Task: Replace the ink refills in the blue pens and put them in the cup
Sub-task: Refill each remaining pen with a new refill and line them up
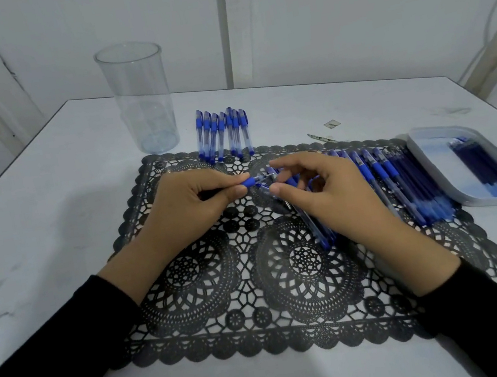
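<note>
Head cam: your left hand (192, 212) and right hand (335, 195) both pinch one blue pen (251, 182), close together over the placemat (252, 296).

Mat (212, 293) lying at centre of table (49, 221). Cup (140, 101) standing upright on table, just behind mat's far left corner. Group of pens (223, 133) lying side by side right of cup, near ends overlapping mat's far edge. Row of pens (404, 182) lying along mat's right part. Tray (436, 157) sitting on table just right of mat, refills (479, 162) lying in it. Left hand (190, 204) and right hand (329, 188) meeting over mat's far half, both pinching single pen (256, 181) between them.
</note>
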### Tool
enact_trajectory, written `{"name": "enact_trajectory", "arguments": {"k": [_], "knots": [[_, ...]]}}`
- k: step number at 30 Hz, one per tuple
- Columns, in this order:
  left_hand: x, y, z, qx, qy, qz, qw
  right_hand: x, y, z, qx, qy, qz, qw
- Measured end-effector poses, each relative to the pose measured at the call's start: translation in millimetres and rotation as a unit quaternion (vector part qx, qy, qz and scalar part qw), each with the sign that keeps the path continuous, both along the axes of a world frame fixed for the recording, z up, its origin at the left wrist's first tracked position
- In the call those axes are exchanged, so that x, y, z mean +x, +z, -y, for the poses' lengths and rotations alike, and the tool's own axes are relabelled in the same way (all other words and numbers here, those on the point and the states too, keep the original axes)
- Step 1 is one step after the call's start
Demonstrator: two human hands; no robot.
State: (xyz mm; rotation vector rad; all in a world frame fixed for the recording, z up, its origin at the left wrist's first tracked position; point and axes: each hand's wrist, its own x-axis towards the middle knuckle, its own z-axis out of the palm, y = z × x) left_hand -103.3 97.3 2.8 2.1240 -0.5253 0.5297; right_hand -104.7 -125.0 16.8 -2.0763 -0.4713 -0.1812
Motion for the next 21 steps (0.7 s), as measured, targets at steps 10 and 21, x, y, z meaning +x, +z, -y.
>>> {"name": "enact_trajectory", "arguments": {"k": [10,21], "knots": [[-1,0,1,-0.002,-0.014,0.005,1.0,2,3,-2,0.095,-0.016,-0.03,0.995],[1,2,-5,-0.034,0.011,-0.026,0.999,14,17,23,0.354,-0.026,-0.166,0.92]]}}
